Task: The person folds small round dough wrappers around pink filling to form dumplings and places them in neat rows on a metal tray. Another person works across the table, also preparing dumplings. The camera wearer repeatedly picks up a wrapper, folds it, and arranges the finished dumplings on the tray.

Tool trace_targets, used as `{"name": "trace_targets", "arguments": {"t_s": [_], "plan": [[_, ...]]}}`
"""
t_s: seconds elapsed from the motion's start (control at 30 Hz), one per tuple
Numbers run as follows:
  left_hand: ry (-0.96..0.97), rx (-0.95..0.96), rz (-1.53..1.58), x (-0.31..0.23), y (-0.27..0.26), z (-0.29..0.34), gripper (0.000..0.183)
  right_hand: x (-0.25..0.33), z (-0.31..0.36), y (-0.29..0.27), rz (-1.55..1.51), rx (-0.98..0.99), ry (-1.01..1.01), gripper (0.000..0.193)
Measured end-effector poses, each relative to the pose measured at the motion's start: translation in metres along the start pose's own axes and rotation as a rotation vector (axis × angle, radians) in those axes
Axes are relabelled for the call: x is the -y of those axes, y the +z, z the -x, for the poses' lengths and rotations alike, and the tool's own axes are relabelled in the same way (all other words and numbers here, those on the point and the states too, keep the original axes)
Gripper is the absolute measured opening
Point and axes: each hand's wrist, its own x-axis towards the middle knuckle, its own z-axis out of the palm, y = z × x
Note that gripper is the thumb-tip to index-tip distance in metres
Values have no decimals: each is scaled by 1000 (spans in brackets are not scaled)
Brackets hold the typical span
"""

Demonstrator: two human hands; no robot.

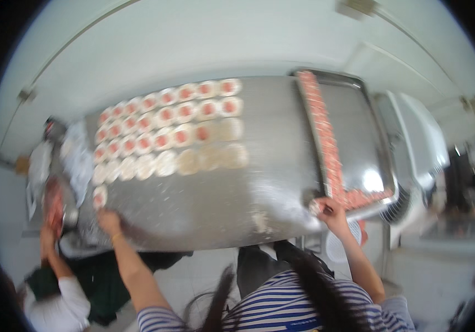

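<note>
My left hand (109, 222) is at the table's left end, its fingertips closed at the near edge of a round dough wrapper with pink filling (100, 196). My right hand (332, 214) pinches a small white-and-pink dumpling (314, 208) by the near left corner of a metal tray (363, 138). Packed dumplings (326, 130) line the tray's left side and part of its near side. Rows of dough wrappers (165, 115) lie on the steel table (193, 210). Pink filling tops the far rows; the nearest row is mostly plain.
At the left, a co-worker's hands (49, 239) reach into a metal bowl (70, 213) of pink filling. Plastic bags (76, 157) lie beside it. Right of the tray stands a pale rounded appliance (417, 135). White flour (261, 220) marks the table's near part. A wall runs behind.
</note>
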Motion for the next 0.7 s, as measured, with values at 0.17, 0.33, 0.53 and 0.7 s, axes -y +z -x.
{"name": "trace_targets", "arguments": {"t_s": [0.17,0.33,0.53,0.7], "plan": [[149,88,-88,-29,-25,13,36,6,-14,-101,71,-372,26,44],[-99,212,302,-53,-51,37,44,-40,-42,-192,336,-544,16,38],[-65,193,475,-120,-107,110,41,-74,-53,-212,630,-256,-23,30],[43,184,603,-193,-175,178,41,-95,-56,-210,714,-42,-122,21]]}}
